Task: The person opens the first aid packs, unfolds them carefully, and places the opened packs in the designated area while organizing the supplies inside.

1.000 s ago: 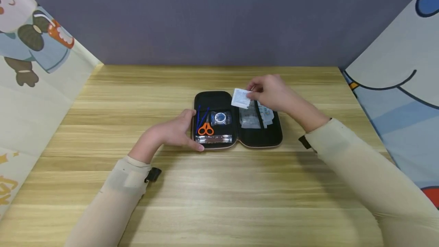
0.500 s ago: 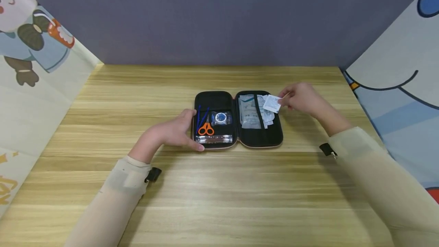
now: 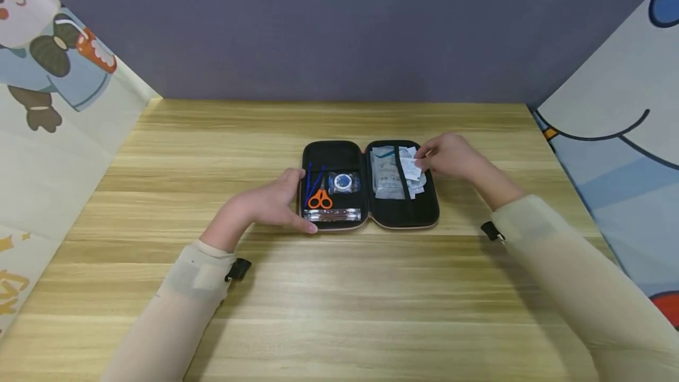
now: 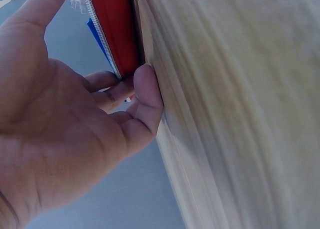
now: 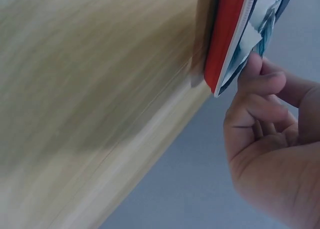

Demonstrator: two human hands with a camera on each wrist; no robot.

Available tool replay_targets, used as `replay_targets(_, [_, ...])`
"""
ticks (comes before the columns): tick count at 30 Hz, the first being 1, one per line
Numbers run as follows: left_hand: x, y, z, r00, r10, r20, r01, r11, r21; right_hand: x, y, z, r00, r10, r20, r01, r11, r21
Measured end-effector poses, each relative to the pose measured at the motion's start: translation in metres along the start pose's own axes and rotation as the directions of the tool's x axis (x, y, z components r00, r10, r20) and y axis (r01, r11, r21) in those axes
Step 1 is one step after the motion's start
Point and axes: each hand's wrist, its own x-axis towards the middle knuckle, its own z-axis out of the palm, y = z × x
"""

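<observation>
A white packet [image 3: 411, 170], its long axis unclear, lies left of the nearer right hand [image 3: 450, 157], whose fingertips pinch it over the right half of the case [image 3: 386, 212], gripped at left by the spread left hand [image 3: 272, 200].

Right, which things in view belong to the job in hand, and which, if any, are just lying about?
Likely in the job:
white packet, pinched by right hand
black strap
open case, held by left hand

Seemingly just there:
orange scissors
wrapped roll
cartoon panels

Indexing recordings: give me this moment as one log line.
left hand: grips open zippered case | right hand: pinches white sachet | orange-handled scissors: in case's left half
</observation>
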Motion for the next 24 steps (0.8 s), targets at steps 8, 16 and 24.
replay_targets(8, [0.0,-0.001,0.0,1.0,0.002,-0.005,-0.002,1.0,-0.004,0.007,-0.004,0.006,0.999,-0.038,0.001,0.038,0.997,-0.063])
replay_targets(16, [-0.001,0.001,-0.001,1.0,0.012,-0.006,-0.012,1.0,0.001,0.0,-0.004,0.006,0.994,-0.022,0.105,0.033,0.995,-0.098])
replay_targets(24, [-0.001,0.002,-0.001,1.0,0.013,-0.008,-0.013,1.0,0.002,-0.017,-0.002,0.017,0.966,-0.069,0.25,0.086,0.995,-0.057])
